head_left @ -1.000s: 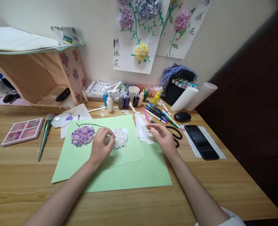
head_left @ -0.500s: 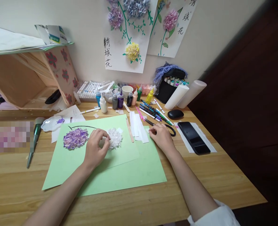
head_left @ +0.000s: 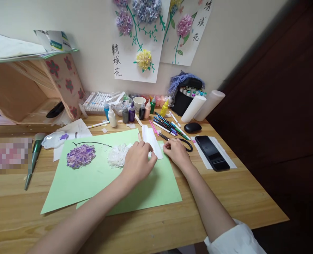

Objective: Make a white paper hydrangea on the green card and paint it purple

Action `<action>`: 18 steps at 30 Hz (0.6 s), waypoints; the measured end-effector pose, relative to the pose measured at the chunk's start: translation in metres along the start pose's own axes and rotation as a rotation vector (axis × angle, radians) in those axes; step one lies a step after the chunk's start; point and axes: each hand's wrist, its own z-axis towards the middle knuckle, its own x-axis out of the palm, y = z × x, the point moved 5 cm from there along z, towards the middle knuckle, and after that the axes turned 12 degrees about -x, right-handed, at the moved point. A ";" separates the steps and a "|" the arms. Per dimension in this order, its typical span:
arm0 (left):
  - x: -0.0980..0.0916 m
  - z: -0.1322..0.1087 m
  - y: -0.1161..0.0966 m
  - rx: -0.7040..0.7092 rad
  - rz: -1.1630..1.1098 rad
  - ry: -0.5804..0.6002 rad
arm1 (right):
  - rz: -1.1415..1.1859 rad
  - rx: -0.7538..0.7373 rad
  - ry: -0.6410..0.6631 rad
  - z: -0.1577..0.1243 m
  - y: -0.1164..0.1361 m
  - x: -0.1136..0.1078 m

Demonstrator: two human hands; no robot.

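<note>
While both hands met at the strips: left hand (head_left: 139, 160) and right hand (head_left: 175, 151) flanked the white paper strips (head_left: 151, 138), which lay at the green sheet's (head_left: 92, 183) upper right edge.
Fingers: both sets were curled together at the strips' lower end; whether either pinched paper could not be told.
Purple flower (head_left: 80, 156): looked finished, beneath a drawn stem (head_left: 92, 142).
White flower (head_left: 116, 156): was stuck down, uncoloured, and seemingly part-built.
Remaining: probably more white pieces and colour.

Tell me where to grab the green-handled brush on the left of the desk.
Grip the brush on the thick part of its green handle, just below the bristles, from above. It lies flat on the desk, bristles toward the wall, and the handle tapers to a thin point toward you.
</note>
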 end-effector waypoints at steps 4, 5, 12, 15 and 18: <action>0.010 0.019 -0.009 -0.120 0.021 0.065 | 0.124 0.079 -0.031 0.000 -0.001 -0.001; 0.012 0.021 -0.009 -0.124 0.007 0.083 | 0.167 0.102 -0.038 -0.001 -0.002 -0.002; 0.022 0.028 -0.005 -0.076 -0.172 0.196 | 0.639 0.288 -0.010 -0.007 0.000 0.002; 0.020 0.030 -0.007 -0.045 -0.226 0.162 | 0.839 0.340 0.003 -0.008 0.006 0.007; 0.015 0.029 -0.010 0.023 -0.265 0.095 | 0.983 0.391 -0.008 -0.009 0.010 0.011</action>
